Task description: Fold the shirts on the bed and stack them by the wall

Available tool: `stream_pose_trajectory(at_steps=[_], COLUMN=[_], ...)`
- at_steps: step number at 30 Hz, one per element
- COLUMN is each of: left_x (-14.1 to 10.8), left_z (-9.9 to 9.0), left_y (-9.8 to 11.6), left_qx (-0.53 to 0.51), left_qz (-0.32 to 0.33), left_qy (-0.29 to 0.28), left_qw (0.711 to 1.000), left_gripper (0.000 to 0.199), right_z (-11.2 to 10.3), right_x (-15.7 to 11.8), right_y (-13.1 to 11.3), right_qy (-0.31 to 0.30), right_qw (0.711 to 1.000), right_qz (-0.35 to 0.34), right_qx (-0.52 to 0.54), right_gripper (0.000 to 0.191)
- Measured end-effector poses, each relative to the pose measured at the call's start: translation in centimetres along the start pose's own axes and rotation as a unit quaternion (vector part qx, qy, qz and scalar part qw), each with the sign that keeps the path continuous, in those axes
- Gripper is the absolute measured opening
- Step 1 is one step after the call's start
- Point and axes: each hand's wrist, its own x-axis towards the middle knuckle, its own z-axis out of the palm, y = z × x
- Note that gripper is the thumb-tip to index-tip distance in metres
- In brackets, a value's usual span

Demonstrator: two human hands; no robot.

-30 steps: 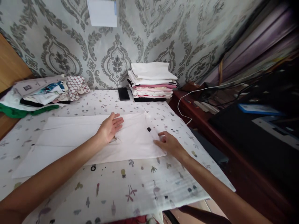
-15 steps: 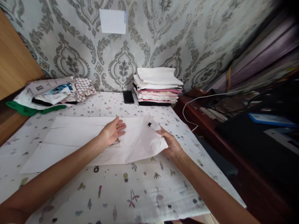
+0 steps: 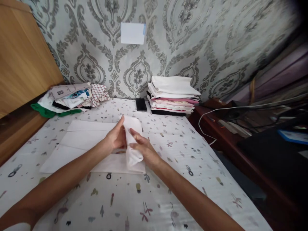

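White cloth (image 3: 83,136) is held at its right end in the grip of the right hand (image 3: 144,149), whose fingers are closed on a raised, bunched fold. The thumb and a fingertip are pressed against the right face of this fold. On the other side, the left hand (image 3: 117,138) is set just against the fold with its thumb pointed upward; its remaining fingers are partly hidden, so whether anything is grasped by it cannot be told.

To the left of the hands, the rest of the white cloth is spread flat and long, marked by creases and partly covered by the left forearm. It is supported by a white sheet (image 3: 178,186) printed with small plants and other motifs.

Farther off, a black phone (image 3: 141,105) is laid flat near the wall. Just to its right, a neat stack of folded cloths (image 3: 172,96) is topped by white pieces, with pink layers between and a black one at the bottom. At the far left, a loose pile of clothes (image 3: 69,99) is edged with green and bordered by a wooden panel (image 3: 26,57).

A white card (image 3: 132,33) is fixed to the patterned wall (image 3: 96,41). On the right, a white cable (image 3: 199,123) is looped over reddish-brown furniture (image 3: 226,138).
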Motion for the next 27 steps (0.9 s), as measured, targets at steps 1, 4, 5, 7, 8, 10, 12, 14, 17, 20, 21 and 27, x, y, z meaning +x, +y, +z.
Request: stream_pose_trajectory(at_steps=[1, 4, 5, 7, 8, 10, 12, 14, 17, 20, 21, 27], left_x=[0.0, 0.0, 0.0, -0.3, -0.5, -1.1, -1.6, -2.0, -2.0, -1.8, -1.8, -2.7], left_z=[-0.5, -2.3, -2.9, -3.7, -4.0, -4.3, -4.5, -4.7, -5.1, -5.6, -5.8, -6.7], left_y=[0.0, 0.0, 0.0, 0.2, 0.3, 0.7, 1.1, 1.2, 1.0, 0.9, 0.9, 1.5], left_qx=[-0.001, 0.020, 0.030, 0.042, 0.043, 0.033, 0.020, 0.015, 0.025, 0.045, 0.052, 0.063], left_qz=[-0.012, -0.052, -0.055, -0.043, -0.033, -0.021, -0.025, -0.023, 0.020, 0.081, 0.091, 0.117], left_qy=[0.004, 0.028, 0.034, 0.042, 0.039, 0.029, 0.030, 0.044, 0.058, 0.058, 0.056, 0.063], left_qw=[1.000, 0.998, 0.997, 0.997, 0.998, 0.999, 0.999, 0.999, 0.998, 0.994, 0.993, 0.989], left_gripper=[0.048, 0.019, 0.018, 0.015, 0.010, 0.008, 0.023, 0.035, 0.054, 0.072, 0.075, 0.077], right_z=[0.7, 2.4, 2.9, 3.4, 3.6, 3.9, 4.1, 4.4, 5.1, 5.6, 5.8, 6.3], right_x=[0.1, -0.1, -0.2, -0.8, -1.1, -1.7, -2.1, -2.3, -2.4, -2.6, -2.6, -2.5], right_y=[0.2, 0.1, -0.1, -0.6, -0.9, -1.0, -0.5, 0.3, 1.5, 1.9, 1.8, 1.0], right_qy=[-0.009, -0.021, -0.024, -0.028, -0.027, -0.014, 0.002, -0.005, -0.047, -0.077, -0.082, -0.088], right_qw=[0.999, 0.991, 0.989, 0.986, 0.984, 0.975, 0.957, 0.929, 0.895, 0.883, 0.882, 0.895], right_qz=[-0.013, -0.040, -0.049, -0.074, -0.090, -0.131, -0.173, -0.205, -0.210, -0.200, -0.199, -0.215], right_qx=[-0.042, -0.124, -0.136, -0.148, -0.153, -0.178, -0.234, -0.309, -0.390, -0.417, -0.418, -0.381], right_gripper=[0.022, 0.017, 0.018, 0.020, 0.022, 0.023, 0.025, 0.029, 0.035, 0.037, 0.037, 0.036])
